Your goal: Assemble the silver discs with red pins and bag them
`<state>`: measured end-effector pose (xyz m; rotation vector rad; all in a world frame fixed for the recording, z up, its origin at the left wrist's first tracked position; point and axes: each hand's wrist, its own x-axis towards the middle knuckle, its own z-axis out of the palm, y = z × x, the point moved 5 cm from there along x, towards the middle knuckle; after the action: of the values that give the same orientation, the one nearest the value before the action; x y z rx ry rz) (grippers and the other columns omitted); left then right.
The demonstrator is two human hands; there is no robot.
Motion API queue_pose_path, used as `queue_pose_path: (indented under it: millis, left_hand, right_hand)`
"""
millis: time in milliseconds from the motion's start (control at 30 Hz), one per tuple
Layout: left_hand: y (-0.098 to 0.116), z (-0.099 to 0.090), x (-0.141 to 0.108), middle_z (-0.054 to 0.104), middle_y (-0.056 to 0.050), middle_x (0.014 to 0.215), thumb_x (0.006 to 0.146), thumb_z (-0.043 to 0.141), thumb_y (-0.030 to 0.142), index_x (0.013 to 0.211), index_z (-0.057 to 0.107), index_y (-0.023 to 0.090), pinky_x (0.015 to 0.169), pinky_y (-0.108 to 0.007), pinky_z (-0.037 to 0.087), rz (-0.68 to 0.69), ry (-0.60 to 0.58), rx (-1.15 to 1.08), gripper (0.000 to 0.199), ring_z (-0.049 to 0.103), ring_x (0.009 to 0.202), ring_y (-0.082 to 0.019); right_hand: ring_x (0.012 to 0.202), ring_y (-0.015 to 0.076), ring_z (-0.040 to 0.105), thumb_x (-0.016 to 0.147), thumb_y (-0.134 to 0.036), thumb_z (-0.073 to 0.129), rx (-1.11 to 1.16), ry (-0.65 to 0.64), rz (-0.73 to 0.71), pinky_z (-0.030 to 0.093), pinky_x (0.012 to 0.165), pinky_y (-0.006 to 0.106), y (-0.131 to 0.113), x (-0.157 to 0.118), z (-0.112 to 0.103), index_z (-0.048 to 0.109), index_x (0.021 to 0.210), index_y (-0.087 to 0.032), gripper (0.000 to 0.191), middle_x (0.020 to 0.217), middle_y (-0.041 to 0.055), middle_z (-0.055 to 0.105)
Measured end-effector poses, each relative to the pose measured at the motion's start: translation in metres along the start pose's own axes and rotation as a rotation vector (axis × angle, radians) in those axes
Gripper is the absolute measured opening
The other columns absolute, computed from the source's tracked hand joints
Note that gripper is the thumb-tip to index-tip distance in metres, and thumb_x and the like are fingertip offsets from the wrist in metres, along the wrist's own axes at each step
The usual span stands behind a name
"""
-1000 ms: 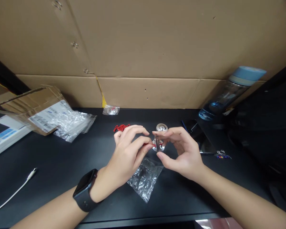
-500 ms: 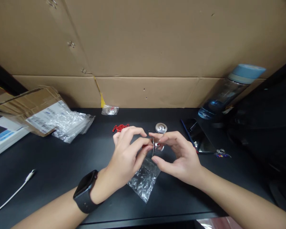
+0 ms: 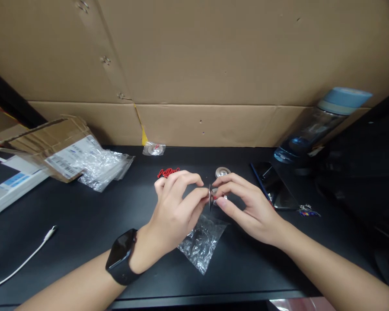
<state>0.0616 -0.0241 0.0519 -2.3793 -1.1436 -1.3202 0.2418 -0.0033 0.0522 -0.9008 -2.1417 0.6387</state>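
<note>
A thin round metal disc [image 3: 210,198], seen nearly edge-on, stands upright between my two hands. My left hand [image 3: 178,207], with a black smartwatch at the wrist, pinches it from the left. On the disc's right side, a bit of red cord [image 3: 215,197] pokes out, and the thumb and fingertips of my right hand [image 3: 246,205] close on it. Just behind lies another domed metal disc [image 3: 222,172], and one more [image 3: 221,194] is partly covered by my right fingers. Below my hands rests a clear plastic bag [image 3: 203,246].
Red cords [image 3: 167,172] lie behind my left hand. Farther back is a bagged disc [image 3: 154,149]. A cardboard box [image 3: 52,140] and crumpled plastic bags [image 3: 100,166] occupy the left. On the right are a phone [image 3: 275,185], a keyring [image 3: 307,211] and a leaning water bottle [image 3: 314,129]. A white cable [image 3: 26,261] lies front left.
My right thumb and fingers have drawn together from a wide spread around the disc to a pinch at the red cord. My left hand keeps its hold. The view has shifted slightly.
</note>
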Motion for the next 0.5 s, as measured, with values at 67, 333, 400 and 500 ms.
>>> queue_pose_path:
  millis: [67,333,400,500]
  left_hand:
    - [0.001,-0.001,0.0,0.068,-0.006,0.105,0.094,0.068,0.014,0.095,0.068,0.022,0.089,-0.043,0.033,0.017,0.007,0.01,0.008,0.061,0.109,-0.025]
    - [0.001,0.0,0.0,0.069,-0.004,0.104,0.093,0.069,0.014,0.096,0.066,0.023,0.087,-0.043,0.031,0.057,-0.013,0.0,0.01,0.062,0.107,-0.024]
    - [-0.001,0.0,0.001,0.068,-0.006,0.105,0.094,0.067,0.015,0.099,0.065,0.022,0.089,-0.043,0.031,0.011,-0.048,-0.031,0.008,0.062,0.108,-0.024]
    - [-0.005,0.0,0.003,0.066,-0.007,0.108,0.094,0.063,0.015,0.1,0.064,0.02,0.093,-0.044,0.033,-0.049,-0.103,-0.107,0.007,0.061,0.108,-0.024]
  right_hand:
    - [0.107,0.0199,0.065,0.1,-0.022,0.059,-0.016,-0.034,-0.033,0.051,0.097,0.034,-0.003,0.001,0.002,0.066,0.103,-0.022,0.007,0.115,0.0075,0.065]
    - [0.108,0.0204,0.062,0.102,-0.02,0.053,0.006,-0.05,-0.038,0.049,0.098,0.036,-0.001,0.0,0.006,0.066,0.101,-0.022,0.014,0.117,0.0081,0.06]
    - [0.111,0.0216,0.061,0.102,-0.02,0.054,-0.031,-0.048,-0.029,0.049,0.1,0.038,0.001,0.0,0.005,0.067,0.1,-0.022,0.013,0.12,0.0087,0.059]
    - [0.116,0.0238,0.058,0.1,-0.019,0.056,-0.128,-0.069,-0.007,0.048,0.103,0.04,0.007,0.0,0.005,0.067,0.096,-0.022,0.012,0.122,0.0093,0.059]
